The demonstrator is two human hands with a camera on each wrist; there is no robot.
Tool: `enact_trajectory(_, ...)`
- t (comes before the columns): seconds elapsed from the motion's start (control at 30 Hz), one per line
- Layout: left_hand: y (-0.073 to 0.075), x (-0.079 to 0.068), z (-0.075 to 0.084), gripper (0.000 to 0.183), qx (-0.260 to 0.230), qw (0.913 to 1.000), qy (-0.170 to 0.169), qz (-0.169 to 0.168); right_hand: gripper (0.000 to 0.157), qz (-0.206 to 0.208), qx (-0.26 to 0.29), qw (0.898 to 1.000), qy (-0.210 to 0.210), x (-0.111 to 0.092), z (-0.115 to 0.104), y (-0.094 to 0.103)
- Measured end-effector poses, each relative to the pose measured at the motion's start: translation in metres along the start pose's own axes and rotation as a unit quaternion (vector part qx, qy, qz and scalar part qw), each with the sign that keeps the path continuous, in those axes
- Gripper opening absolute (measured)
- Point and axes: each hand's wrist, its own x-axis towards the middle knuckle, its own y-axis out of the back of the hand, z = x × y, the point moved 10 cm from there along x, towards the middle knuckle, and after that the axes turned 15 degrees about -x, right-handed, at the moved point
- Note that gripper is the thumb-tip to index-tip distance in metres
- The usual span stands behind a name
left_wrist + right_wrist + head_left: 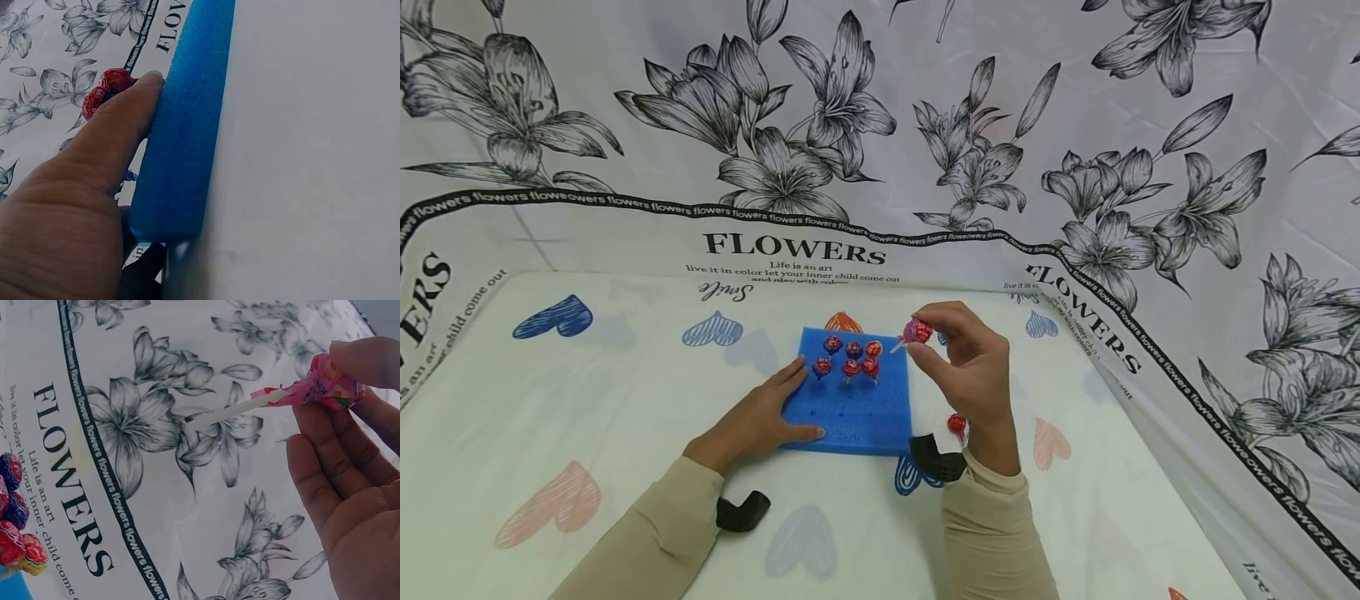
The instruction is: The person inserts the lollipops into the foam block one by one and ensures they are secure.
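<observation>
Between thumb and fingers, my right hand [973, 367] pinches a pink-and-red wrapped lollipop [917, 332], raised beside the back right corner of a blue foam block [850, 432]. Its white stick [234, 413] sticks out to the left in the right wrist view. My left hand [752, 425] rests at the block's left side, its fingers stretched along the edge and the thumb [119, 128] laid against the foam. Several wrapped lollipops [852, 367] stand upright in two rows in the back half of the block. Small holes show in the foam in front of them.
A red lollipop [957, 424] lies on the table right of the block, near my right wrist. Black curved pieces [743, 511] sit at both wrists. The white tablecloth [647, 417] has printed hearts, and a flower-printed curtain [925, 125] hangs behind the table.
</observation>
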Motion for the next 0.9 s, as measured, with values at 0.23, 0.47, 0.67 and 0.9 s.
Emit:
enact_trajectory(0.23,0.000,0.000,0.001,0.109,0.000,1.0000,0.002,0.001,0.035,-0.039,-0.007,0.999,-0.025,-0.003,0.017,-0.025)
enact_trajectory(0.47,0.000,0.000,-0.002,0.110,-0.001,1.0000,0.004,0.000,0.029,-0.089,0.007,0.995,-0.050,-0.009,0.032,-0.058)
enact_trajectory(0.67,0.001,-0.001,-0.001,0.109,-0.006,1.0000,0.004,-0.001,0.032,-0.118,0.005,0.990,-0.071,-0.013,0.042,-0.079)
enact_trajectory(0.9,0.002,0.000,-0.001,0.109,-0.006,1.0000,0.001,0.001,0.027,-0.138,-0.002,0.985,-0.104,-0.008,0.030,-0.086)
